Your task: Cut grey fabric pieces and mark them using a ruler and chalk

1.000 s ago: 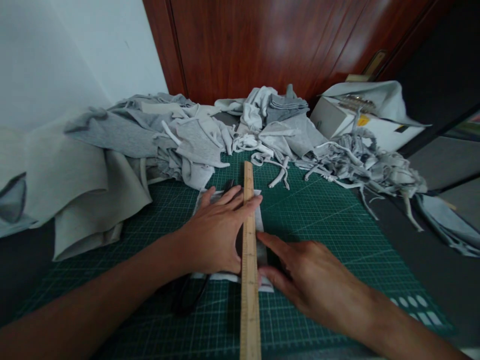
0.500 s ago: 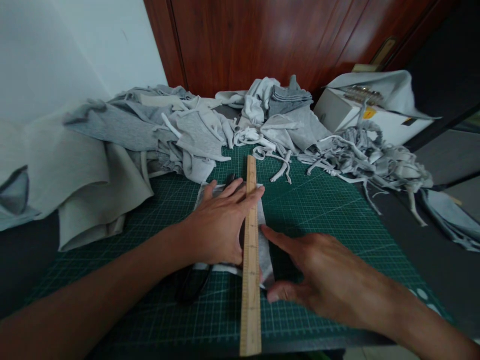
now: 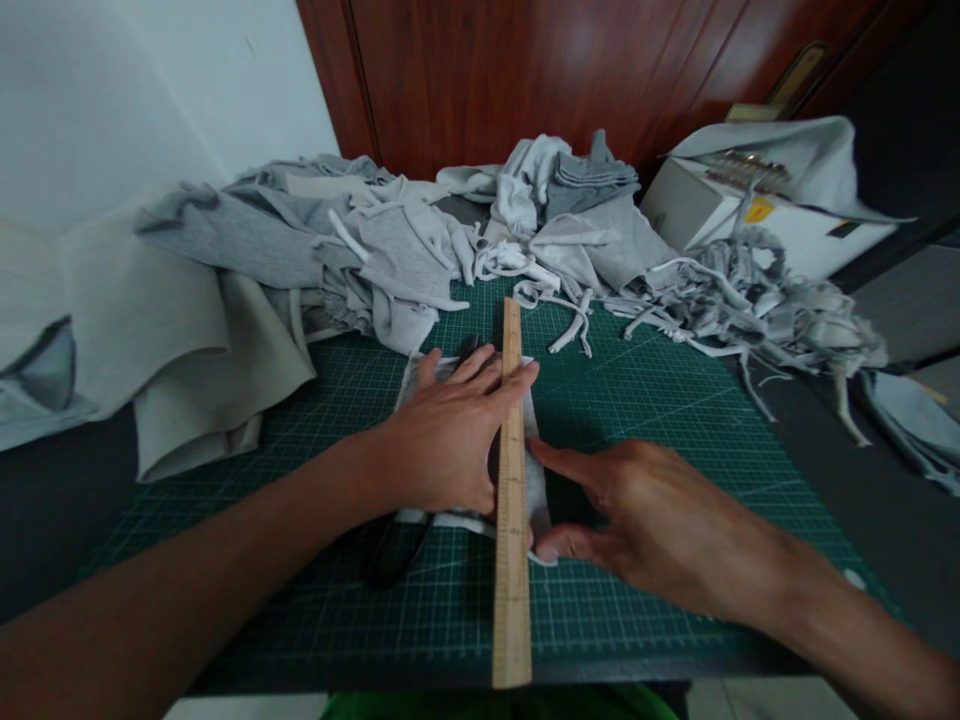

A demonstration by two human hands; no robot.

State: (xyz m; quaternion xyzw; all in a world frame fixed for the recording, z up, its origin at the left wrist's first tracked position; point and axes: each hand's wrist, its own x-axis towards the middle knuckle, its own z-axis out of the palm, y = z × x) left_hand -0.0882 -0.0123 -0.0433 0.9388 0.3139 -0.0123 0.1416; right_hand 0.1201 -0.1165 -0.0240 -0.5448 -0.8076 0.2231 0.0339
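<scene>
Ruler [image 3: 512, 530] under left hand [image 3: 450, 440], spread flat. Right of it: right hand [image 3: 630, 510], thumb and forefinger parted at cloth's [image 3: 537, 490] edge; farther off, white box [image 3: 802, 230], shiny bits [image 3: 746, 170] up top.

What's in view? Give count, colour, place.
ruler: one, tan, across fabric piece
fabric piece: one, grey, beneath ruler
looped tool: one, black, front centre
cutting mat: one, green, on table
table: one, dark, beneath mat
fabric heaps: several, grey, far side
beige sheets: count unclear, beige, left
fabric strips: many, grey, right
box: one, white, back right
door: one, brown, behind
wall: one, white, back left
green item: one, green, bottom edge
left hand: one, bare, across ruler
right hand: one, bare, at fabric edge
</scene>
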